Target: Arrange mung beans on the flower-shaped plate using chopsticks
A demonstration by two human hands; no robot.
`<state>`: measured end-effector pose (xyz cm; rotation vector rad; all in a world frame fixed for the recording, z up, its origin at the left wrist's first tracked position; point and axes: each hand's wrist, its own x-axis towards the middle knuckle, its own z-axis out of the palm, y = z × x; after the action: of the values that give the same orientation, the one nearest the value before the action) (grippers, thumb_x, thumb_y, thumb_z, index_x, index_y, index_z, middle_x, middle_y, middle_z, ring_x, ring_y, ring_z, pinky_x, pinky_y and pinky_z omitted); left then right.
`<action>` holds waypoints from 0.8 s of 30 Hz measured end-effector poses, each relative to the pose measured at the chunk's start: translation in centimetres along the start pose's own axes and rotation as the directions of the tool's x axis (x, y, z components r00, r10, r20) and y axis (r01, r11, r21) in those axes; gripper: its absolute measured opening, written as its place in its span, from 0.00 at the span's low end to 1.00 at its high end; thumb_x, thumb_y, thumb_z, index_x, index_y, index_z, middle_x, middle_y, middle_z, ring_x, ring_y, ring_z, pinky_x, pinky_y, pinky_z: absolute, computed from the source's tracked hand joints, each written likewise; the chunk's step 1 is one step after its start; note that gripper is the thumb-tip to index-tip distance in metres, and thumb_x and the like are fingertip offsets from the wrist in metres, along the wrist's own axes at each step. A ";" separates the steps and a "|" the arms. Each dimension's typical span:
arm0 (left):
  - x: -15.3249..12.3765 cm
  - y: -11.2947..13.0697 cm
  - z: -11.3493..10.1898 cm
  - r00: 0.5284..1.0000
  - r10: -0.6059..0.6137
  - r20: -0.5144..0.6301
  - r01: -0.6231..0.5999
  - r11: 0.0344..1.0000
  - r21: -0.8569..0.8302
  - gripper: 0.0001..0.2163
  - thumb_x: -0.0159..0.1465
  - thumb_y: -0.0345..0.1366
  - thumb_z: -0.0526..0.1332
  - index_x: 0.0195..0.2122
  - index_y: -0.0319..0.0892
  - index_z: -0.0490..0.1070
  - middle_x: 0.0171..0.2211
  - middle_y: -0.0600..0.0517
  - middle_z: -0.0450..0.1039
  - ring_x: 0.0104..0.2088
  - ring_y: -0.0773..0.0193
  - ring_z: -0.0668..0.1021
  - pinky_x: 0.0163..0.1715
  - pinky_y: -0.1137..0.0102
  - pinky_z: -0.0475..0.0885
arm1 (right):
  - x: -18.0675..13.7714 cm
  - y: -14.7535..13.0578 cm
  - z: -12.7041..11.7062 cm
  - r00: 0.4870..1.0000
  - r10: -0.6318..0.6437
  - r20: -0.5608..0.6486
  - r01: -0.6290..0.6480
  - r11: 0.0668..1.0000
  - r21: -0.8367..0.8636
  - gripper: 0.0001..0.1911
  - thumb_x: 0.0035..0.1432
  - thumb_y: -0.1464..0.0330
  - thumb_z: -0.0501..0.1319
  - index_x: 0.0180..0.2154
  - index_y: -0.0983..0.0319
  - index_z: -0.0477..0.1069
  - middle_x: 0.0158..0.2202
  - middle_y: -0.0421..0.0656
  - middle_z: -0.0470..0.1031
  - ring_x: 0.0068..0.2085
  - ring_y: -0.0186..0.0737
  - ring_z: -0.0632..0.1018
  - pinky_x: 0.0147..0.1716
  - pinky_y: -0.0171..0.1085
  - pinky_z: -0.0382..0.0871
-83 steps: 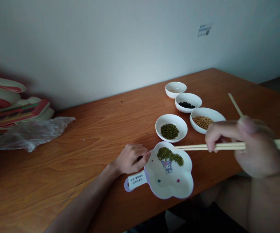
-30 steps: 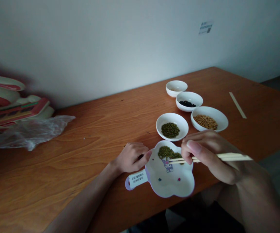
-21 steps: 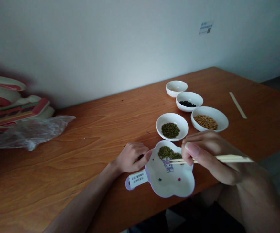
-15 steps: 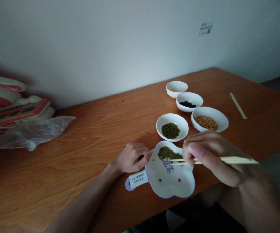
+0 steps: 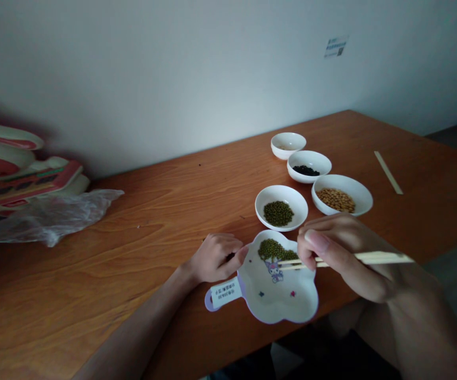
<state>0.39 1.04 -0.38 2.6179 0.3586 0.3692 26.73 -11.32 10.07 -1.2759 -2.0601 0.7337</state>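
My right hand (image 5: 343, 253) is closed round a pair of wooden chopsticks (image 5: 374, 258), whose tips reach into the pile of green beans (image 5: 273, 249) on a white flower-shaped plate (image 5: 287, 303) at the table's near edge. My left hand (image 5: 215, 257) lies curled on the table, its thumb touching the plate's left rim. The plate has a purple handle with a white label (image 5: 224, 292).
Behind the plate stand several small white bowls: one with green beans (image 5: 281, 207), one with tan beans (image 5: 341, 194), one with black beans (image 5: 308, 165), one nearly bare (image 5: 287, 144). A chopstick wrapper (image 5: 387, 172) lies far right. A plastic bag (image 5: 50, 216) and stacked packages (image 5: 18, 169) sit left.
My right hand came down from the right with the chopsticks to the plate; over the last second it has only shifted slightly. The left hand has stayed put.
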 end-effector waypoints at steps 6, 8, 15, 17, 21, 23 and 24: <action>0.0 0.0 0.0 1.000 0.003 -0.004 -0.003 1.000 -0.001 0.17 0.74 0.36 0.48 0.27 0.41 0.64 0.26 0.52 0.69 0.28 0.67 0.70 0.33 0.69 0.64 | 0.2 -0.2 0.0 1.000 -0.005 -0.010 0.005 1.000 -0.004 0.24 0.74 0.62 0.44 0.26 0.60 0.64 0.24 0.37 0.66 0.27 0.32 0.70 0.31 0.38 0.59; 0.0 0.1 -0.1 1.000 0.006 -0.007 -0.006 1.000 -0.003 0.17 0.74 0.36 0.48 0.27 0.41 0.64 0.26 0.53 0.69 0.28 0.67 0.70 0.33 0.69 0.64 | 0.3 -0.2 0.1 0.999 -0.025 -0.041 0.025 1.000 0.000 0.24 0.74 0.62 0.45 0.26 0.60 0.64 0.24 0.38 0.68 0.28 0.33 0.71 0.32 0.39 0.60; 0.0 0.0 0.0 1.000 0.003 -0.003 -0.003 1.000 -0.004 0.16 0.74 0.36 0.48 0.27 0.41 0.64 0.26 0.53 0.69 0.28 0.67 0.69 0.33 0.69 0.63 | -0.6 0.6 -1.0 0.988 0.023 -0.155 0.004 0.986 0.168 0.31 0.73 0.56 0.42 0.23 0.59 0.70 0.22 0.40 0.71 0.26 0.36 0.72 0.31 0.42 0.60; 0.0 -0.1 0.1 1.000 0.008 -0.005 -0.008 1.000 -0.001 0.17 0.74 0.36 0.48 0.27 0.41 0.64 0.25 0.53 0.69 0.28 0.67 0.69 0.33 0.69 0.63 | -1.1 1.0 -1.9 0.955 0.065 -0.291 -0.007 0.981 0.196 0.35 0.72 0.52 0.40 0.22 0.58 0.72 0.22 0.41 0.72 0.26 0.39 0.72 0.30 0.43 0.59; 0.0 -0.2 0.2 1.000 0.008 -0.009 -0.008 1.000 -0.005 0.17 0.74 0.36 0.48 0.27 0.41 0.63 0.24 0.53 0.67 0.27 0.67 0.69 0.32 0.70 0.63 | -1.4 1.5 -3.1 0.781 0.160 -0.604 -0.100 0.986 0.132 0.40 0.71 0.48 0.36 0.21 0.59 0.74 0.20 0.45 0.72 0.27 0.42 0.73 0.29 0.45 0.58; 0.0 -0.1 0.2 1.000 0.003 -0.009 -0.003 1.000 -0.010 0.17 0.74 0.36 0.48 0.27 0.41 0.63 0.24 0.53 0.67 0.27 0.67 0.69 0.32 0.70 0.63 | -1.1 1.6 -3.3 0.751 0.172 -0.637 -0.111 0.985 0.136 0.40 0.71 0.47 0.35 0.22 0.59 0.74 0.20 0.45 0.72 0.26 0.41 0.72 0.28 0.44 0.57; 0.0 -0.1 0.2 1.000 0.001 -0.008 -0.002 1.000 -0.014 0.17 0.74 0.36 0.48 0.27 0.41 0.63 0.24 0.53 0.67 0.27 0.67 0.68 0.32 0.70 0.63 | -0.9 1.6 -3.3 0.761 0.173 -0.625 -0.103 0.984 0.147 0.40 0.70 0.47 0.36 0.24 0.59 0.74 0.21 0.45 0.72 0.25 0.41 0.71 0.27 0.44 0.57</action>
<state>0.45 1.06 -0.58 2.6041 0.3554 0.3808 30.41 -11.05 10.95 -1.3865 -1.3646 0.3768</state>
